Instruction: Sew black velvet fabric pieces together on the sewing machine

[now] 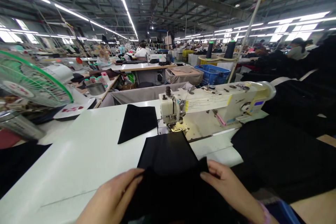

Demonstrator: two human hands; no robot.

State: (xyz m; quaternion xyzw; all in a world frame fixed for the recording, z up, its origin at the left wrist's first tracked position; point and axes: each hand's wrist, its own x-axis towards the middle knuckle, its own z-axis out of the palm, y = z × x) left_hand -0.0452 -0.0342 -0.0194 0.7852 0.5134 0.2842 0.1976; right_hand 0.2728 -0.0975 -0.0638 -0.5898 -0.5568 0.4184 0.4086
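Note:
In front of me a piece of black fabric point(173, 192) hangs between both hands at the table's near side. My left hand point(118, 190) pinches its left edge, thumb against fingers. At the upper right corner, my right hand point(223, 178) grips the same fabric between thumb and fingers. Just beyond lies a black panel point(168, 152), its far edge close to the needle area of a white sewing machine point(210, 101). Another black fabric piece point(139, 120) rests flat on the white table point(78, 154), left of the machine head.
A fan with a green rim point(34, 80) and a metal flask point(21, 124) stand at the left. Black fabric heaps point(288, 150) fill the right side. Behind the machine are a blue crate point(212, 73) and black thread cones point(230, 49). A person in white point(141, 51) sits farther back.

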